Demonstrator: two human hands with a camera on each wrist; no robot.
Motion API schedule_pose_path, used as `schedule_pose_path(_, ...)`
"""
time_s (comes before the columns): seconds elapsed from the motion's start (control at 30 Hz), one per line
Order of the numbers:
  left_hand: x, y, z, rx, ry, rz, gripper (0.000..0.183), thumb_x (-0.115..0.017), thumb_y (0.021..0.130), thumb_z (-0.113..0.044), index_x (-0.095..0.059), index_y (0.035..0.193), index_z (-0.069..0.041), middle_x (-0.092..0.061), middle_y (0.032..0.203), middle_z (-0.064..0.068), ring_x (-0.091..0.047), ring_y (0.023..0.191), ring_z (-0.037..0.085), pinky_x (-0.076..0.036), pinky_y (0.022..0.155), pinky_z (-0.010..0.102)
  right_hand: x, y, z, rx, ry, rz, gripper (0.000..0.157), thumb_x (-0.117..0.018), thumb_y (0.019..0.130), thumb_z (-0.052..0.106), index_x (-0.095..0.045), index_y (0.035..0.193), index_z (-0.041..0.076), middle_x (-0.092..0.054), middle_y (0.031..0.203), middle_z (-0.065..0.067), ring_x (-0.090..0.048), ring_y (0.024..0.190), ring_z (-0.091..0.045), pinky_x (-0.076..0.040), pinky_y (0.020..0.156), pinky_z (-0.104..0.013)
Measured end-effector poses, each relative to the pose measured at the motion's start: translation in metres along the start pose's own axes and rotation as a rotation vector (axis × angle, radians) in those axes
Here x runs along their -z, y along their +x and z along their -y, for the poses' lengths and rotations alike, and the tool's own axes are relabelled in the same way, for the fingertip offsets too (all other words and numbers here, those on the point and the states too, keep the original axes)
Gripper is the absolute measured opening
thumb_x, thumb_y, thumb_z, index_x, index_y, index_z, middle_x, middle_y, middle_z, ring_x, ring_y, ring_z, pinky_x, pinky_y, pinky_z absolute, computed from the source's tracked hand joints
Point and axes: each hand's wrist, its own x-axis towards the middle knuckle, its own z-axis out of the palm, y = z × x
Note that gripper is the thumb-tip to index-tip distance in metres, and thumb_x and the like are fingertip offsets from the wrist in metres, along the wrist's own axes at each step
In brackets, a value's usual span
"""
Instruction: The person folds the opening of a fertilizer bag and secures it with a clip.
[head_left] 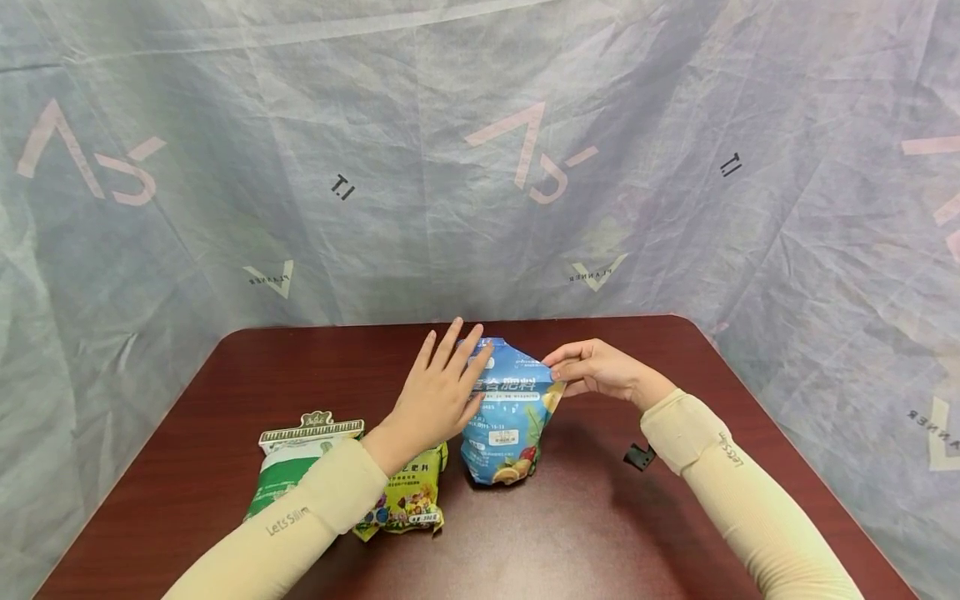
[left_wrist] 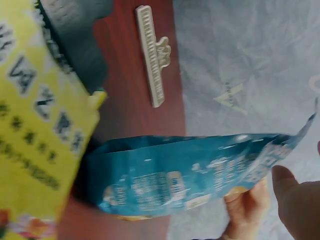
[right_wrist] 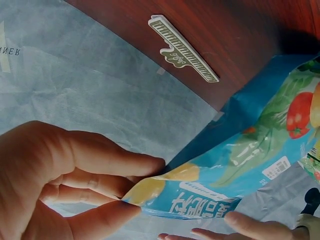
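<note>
A blue fertilizer bag (head_left: pixel 501 433) stands upright on the table, with lemons and other produce printed on it. My right hand (head_left: pixel 600 368) pinches its upper right corner between thumb and fingers, as the right wrist view shows up close. Spread and straight, the fingers of my left hand (head_left: pixel 435 387) overlap the bag's upper left side in the head view. In the left wrist view the left thumb (left_wrist: pixel 299 207) is close to the bag's top edge. A long sealing clip (right_wrist: pixel 182 47) lies behind the bag, hidden in the head view.
A yellow-green bag (head_left: pixel 411 496) lies at front left, partly under my left forearm. Beside it is a green and white bag (head_left: pixel 285 475) with a similar clip (head_left: pixel 311 427) across its top. A small black object (head_left: pixel 639 456) lies on the dark red table (head_left: pixel 570 525) at right.
</note>
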Motion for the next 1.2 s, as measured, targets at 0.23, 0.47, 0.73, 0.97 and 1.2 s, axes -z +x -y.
schedule_pose_path(0.23,-0.009,-0.011,-0.009,-0.04,0.092,-0.01,0.062,-0.055,0.087,-0.037,-0.038,0.139,-0.007,-0.03,0.145,0.014,-0.018,0.136,0.03,-0.021,0.105,0.053,-0.003,-0.002,0.002,0.0,0.013,0.001,0.018,-0.061,0.086,0.003,-0.067,0.102,0.009,-0.064,0.092,-0.004,-0.063,0.083,-0.017,-0.047,0.084,-0.048)
schedule_pose_path(0.47,-0.014,-0.017,-0.01,-0.037,0.09,0.025,0.057,-0.049,0.092,-0.034,-0.036,0.14,-0.006,-0.029,0.146,0.013,-0.022,0.136,0.026,-0.023,0.105,0.052,-0.004,-0.002,0.002,0.0,0.012,0.001,0.019,-0.059,0.087,0.001,-0.067,0.102,0.008,-0.063,0.093,-0.006,-0.063,0.083,-0.018,-0.049,0.082,-0.046)
schedule_pose_path(0.73,-0.014,-0.02,-0.014,-0.036,0.09,0.075,0.052,-0.045,0.095,-0.03,-0.037,0.14,-0.006,-0.035,0.143,0.012,-0.028,0.133,0.023,-0.029,0.102,0.051,-0.004,-0.002,0.001,-0.007,0.017,0.005,0.019,-0.059,0.087,0.001,-0.066,0.105,0.004,-0.065,0.094,-0.008,-0.064,0.084,-0.019,-0.049,0.082,-0.047)
schedule_pose_path(0.97,-0.014,-0.022,-0.015,-0.026,0.057,0.075,0.05,-0.047,0.095,-0.028,-0.039,0.138,-0.005,-0.04,0.14,0.011,-0.033,0.131,0.022,-0.033,0.1,0.049,-0.003,-0.001,0.0,-0.013,0.019,0.013,0.022,-0.059,0.087,0.001,-0.065,0.109,0.0,-0.066,0.097,-0.01,-0.064,0.087,-0.021,-0.049,0.082,-0.047)
schedule_pose_path(1.2,-0.016,-0.022,-0.014,-0.021,-0.001,0.057,0.047,-0.051,0.093,-0.024,-0.044,0.135,-0.004,-0.047,0.134,0.01,-0.04,0.126,0.021,-0.038,0.097,0.045,-0.003,-0.001,0.0,-0.016,0.02,0.024,0.026,-0.059,0.087,0.0,-0.061,0.113,-0.006,-0.065,0.101,-0.013,-0.064,0.09,-0.024,-0.048,0.083,-0.047)
